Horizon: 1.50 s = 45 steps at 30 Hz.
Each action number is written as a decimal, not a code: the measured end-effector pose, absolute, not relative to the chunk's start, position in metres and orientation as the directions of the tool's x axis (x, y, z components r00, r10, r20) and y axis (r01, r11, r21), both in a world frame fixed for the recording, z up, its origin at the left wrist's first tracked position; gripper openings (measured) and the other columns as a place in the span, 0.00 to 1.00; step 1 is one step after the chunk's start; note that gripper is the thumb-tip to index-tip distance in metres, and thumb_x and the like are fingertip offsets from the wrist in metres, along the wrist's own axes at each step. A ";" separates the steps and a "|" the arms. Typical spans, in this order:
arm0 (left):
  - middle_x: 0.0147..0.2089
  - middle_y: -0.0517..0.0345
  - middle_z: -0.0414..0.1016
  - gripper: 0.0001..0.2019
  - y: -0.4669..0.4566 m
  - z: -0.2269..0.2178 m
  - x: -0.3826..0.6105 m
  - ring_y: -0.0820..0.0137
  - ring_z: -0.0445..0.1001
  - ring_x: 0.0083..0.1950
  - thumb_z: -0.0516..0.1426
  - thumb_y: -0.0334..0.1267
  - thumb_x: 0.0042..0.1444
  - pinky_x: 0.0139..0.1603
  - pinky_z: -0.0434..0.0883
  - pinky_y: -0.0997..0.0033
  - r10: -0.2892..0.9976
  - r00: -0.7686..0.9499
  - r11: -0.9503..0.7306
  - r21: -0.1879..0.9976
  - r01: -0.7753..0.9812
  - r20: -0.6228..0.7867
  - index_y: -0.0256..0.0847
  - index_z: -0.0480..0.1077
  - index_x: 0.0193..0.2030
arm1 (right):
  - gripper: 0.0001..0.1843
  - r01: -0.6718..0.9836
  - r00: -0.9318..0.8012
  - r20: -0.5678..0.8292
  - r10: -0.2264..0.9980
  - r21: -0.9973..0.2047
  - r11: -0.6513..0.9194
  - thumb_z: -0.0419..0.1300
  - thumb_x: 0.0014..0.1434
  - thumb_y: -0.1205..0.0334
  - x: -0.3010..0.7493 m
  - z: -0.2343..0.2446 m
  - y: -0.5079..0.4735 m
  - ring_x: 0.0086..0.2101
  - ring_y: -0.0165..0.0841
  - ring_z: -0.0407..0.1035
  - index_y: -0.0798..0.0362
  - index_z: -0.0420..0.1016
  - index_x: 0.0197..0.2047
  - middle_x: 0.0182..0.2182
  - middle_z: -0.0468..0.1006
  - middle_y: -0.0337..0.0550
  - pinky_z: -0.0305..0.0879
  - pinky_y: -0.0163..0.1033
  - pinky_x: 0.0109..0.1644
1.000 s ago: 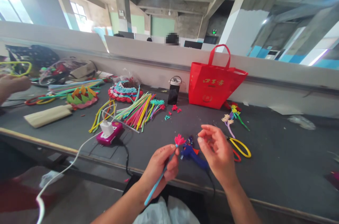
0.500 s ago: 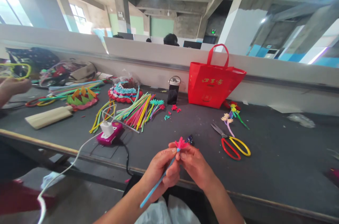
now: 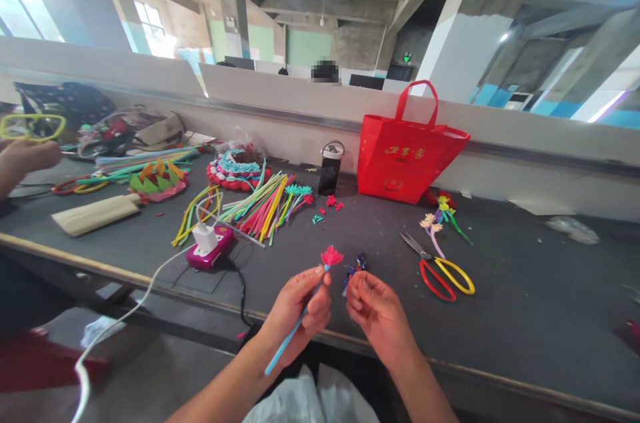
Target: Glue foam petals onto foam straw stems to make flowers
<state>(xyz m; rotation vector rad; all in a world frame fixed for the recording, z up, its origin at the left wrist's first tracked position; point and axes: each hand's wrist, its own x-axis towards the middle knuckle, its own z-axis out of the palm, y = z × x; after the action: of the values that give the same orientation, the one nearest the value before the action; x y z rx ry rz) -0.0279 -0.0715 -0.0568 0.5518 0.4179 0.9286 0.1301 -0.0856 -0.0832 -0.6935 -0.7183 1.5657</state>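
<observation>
My left hand [image 3: 300,308] is closed round a light blue stick [image 3: 285,346] that ends in a small pink-red flower [image 3: 331,255]. It holds the stick tilted, just above the near edge of the dark table [image 3: 525,316]. My right hand [image 3: 376,313] hovers beside it, a little right of the flower, with fingers curled in against the thumb. Whether anything sits in them is hidden. A blue glue gun [image 3: 354,268] lies on the table just behind my right fingers, mostly covered.
Red-and-yellow scissors [image 3: 443,271] and small finished flowers [image 3: 440,216] lie to the right, before a red bag [image 3: 410,153]. Coloured sticks [image 3: 265,203], a purple power strip [image 3: 210,246] and a black bottle [image 3: 330,170] lie left. Another person's hand [image 3: 27,156] is far left.
My right hand came in from the right, pinched the flower beside my left fingers, then drew slightly away from it. The left hand kept hold of the stick.
</observation>
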 end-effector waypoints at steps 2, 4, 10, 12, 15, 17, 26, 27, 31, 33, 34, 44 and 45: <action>0.15 0.70 0.54 0.10 -0.073 -0.056 -0.028 0.83 0.47 0.13 0.54 0.39 0.62 0.15 0.47 0.81 0.825 0.558 0.492 0.601 -0.630 -0.091 0.34 0.69 0.34 | 0.14 -0.624 -0.075 -0.050 0.996 -0.777 -0.086 0.65 0.57 0.54 0.131 -0.085 -0.085 0.23 0.24 0.54 0.54 0.70 0.28 0.24 0.62 0.35 0.50 0.29 0.22; 0.15 0.69 0.55 0.10 -0.076 -0.056 -0.025 0.83 0.47 0.13 0.54 0.39 0.62 0.14 0.47 0.81 0.799 0.596 0.519 0.593 -0.616 -0.081 0.35 0.69 0.33 | 0.11 -0.609 -0.079 -0.039 0.996 -0.789 -0.079 0.65 0.57 0.54 0.129 -0.086 -0.084 0.26 0.26 0.59 0.52 0.73 0.32 0.26 0.66 0.36 0.56 0.30 0.25; 0.14 0.68 0.58 0.10 -0.082 -0.059 -0.020 0.82 0.47 0.11 0.55 0.41 0.61 0.13 0.46 0.80 0.726 0.680 0.588 0.604 -0.537 -0.102 0.36 0.68 0.33 | 0.14 -0.580 -0.262 0.039 0.964 -0.805 -0.125 0.63 0.53 0.56 0.119 -0.082 -0.085 0.47 0.37 0.69 0.47 0.77 0.44 0.47 0.75 0.45 0.64 0.41 0.51; 0.13 0.68 0.58 0.11 -0.083 -0.059 -0.021 0.82 0.48 0.11 0.56 0.41 0.61 0.12 0.46 0.79 0.712 0.693 0.598 0.614 -0.515 -0.112 0.36 0.69 0.33 | 0.14 -0.573 -0.325 0.021 0.945 -0.800 -0.180 0.62 0.54 0.53 0.117 -0.083 -0.084 0.45 0.37 0.70 0.49 0.78 0.42 0.44 0.76 0.46 0.64 0.41 0.51; 0.13 0.68 0.58 0.11 -0.083 -0.058 -0.024 0.83 0.47 0.10 0.56 0.43 0.60 0.12 0.46 0.79 0.692 0.712 0.613 0.617 -0.493 -0.118 0.36 0.69 0.33 | 0.15 -0.585 -0.338 0.008 0.941 -0.785 -0.203 0.66 0.52 0.51 0.116 -0.091 -0.082 0.35 0.33 0.70 0.50 0.79 0.41 0.35 0.77 0.42 0.66 0.37 0.44; 0.13 0.68 0.58 0.12 -0.084 -0.058 -0.025 0.83 0.47 0.10 0.57 0.43 0.60 0.12 0.46 0.80 0.681 0.722 0.620 0.619 -0.481 -0.122 0.36 0.69 0.32 | 0.16 -0.596 -0.303 0.016 0.953 -0.784 -0.176 0.70 0.48 0.52 0.117 -0.097 -0.080 0.29 0.29 0.68 0.49 0.78 0.39 0.30 0.74 0.38 0.65 0.35 0.38; 0.14 0.70 0.55 0.10 -0.073 -0.060 -0.030 0.84 0.46 0.13 0.55 0.40 0.61 0.14 0.46 0.81 0.812 0.569 0.518 0.611 -0.598 -0.131 0.35 0.69 0.33 | 0.17 -0.648 -0.176 0.030 0.984 -0.756 -0.093 0.70 0.51 0.52 0.121 -0.095 -0.087 0.23 0.25 0.52 0.52 0.69 0.27 0.23 0.61 0.33 0.49 0.30 0.23; 0.15 0.70 0.54 0.10 -0.071 -0.058 -0.032 0.84 0.46 0.13 0.55 0.40 0.61 0.14 0.46 0.82 0.828 0.545 0.500 0.614 -0.611 -0.131 0.35 0.69 0.33 | 0.17 -0.663 -0.159 0.044 0.986 -0.745 -0.074 0.69 0.52 0.52 0.124 -0.094 -0.089 0.23 0.25 0.50 0.52 0.67 0.27 0.23 0.59 0.33 0.48 0.30 0.23; 0.15 0.70 0.54 0.09 -0.065 -0.051 -0.040 0.83 0.44 0.13 0.56 0.40 0.61 0.14 0.45 0.81 0.867 0.483 0.445 0.630 -0.637 -0.123 0.36 0.68 0.33 | 0.16 -0.719 -0.079 0.074 0.994 -0.695 -0.005 0.68 0.54 0.54 0.138 -0.095 -0.097 0.23 0.25 0.47 0.52 0.66 0.27 0.25 0.55 0.33 0.48 0.29 0.23; 0.16 0.70 0.54 0.09 -0.063 -0.048 -0.042 0.83 0.45 0.14 0.56 0.39 0.61 0.14 0.45 0.81 0.876 0.469 0.424 0.640 -0.640 -0.112 0.35 0.68 0.33 | 0.15 -0.750 -0.060 0.069 0.996 -0.661 0.001 0.69 0.54 0.56 0.147 -0.096 -0.102 0.23 0.24 0.46 0.52 0.66 0.28 0.25 0.54 0.33 0.49 0.28 0.23; 0.16 0.70 0.54 0.09 -0.063 -0.048 -0.043 0.83 0.45 0.14 0.55 0.39 0.61 0.14 0.46 0.81 0.880 0.463 0.417 0.644 -0.642 -0.107 0.35 0.68 0.34 | 0.15 -0.762 -0.054 0.068 0.996 -0.647 0.003 0.69 0.53 0.56 0.150 -0.097 -0.105 0.23 0.24 0.46 0.52 0.66 0.28 0.25 0.54 0.32 0.50 0.28 0.23; 0.21 0.65 0.61 0.06 -0.061 -0.055 -0.043 0.82 0.55 0.17 0.55 0.37 0.62 0.18 0.51 0.79 0.838 0.541 0.456 0.628 -0.631 -0.065 0.36 0.69 0.38 | 0.24 -0.622 -0.116 0.172 0.978 -0.780 0.063 0.60 0.61 0.49 0.159 -0.102 -0.126 0.19 0.25 0.47 0.53 0.62 0.20 0.17 0.52 0.32 0.45 0.34 0.22; 0.21 0.65 0.61 0.06 -0.062 -0.056 -0.043 0.82 0.55 0.17 0.54 0.37 0.62 0.18 0.51 0.79 0.831 0.553 0.466 0.625 -0.626 -0.065 0.36 0.69 0.38 | 0.26 -0.583 -0.105 0.180 0.978 -0.808 0.086 0.60 0.61 0.48 0.158 -0.103 -0.125 0.19 0.25 0.48 0.53 0.60 0.18 0.16 0.52 0.32 0.44 0.34 0.23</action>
<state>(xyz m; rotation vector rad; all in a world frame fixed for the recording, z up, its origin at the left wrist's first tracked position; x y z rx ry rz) -0.0429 -0.0615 -0.0556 0.5882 0.3892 0.9223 0.1580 -0.1249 -0.1030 -0.5723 -0.9129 1.4448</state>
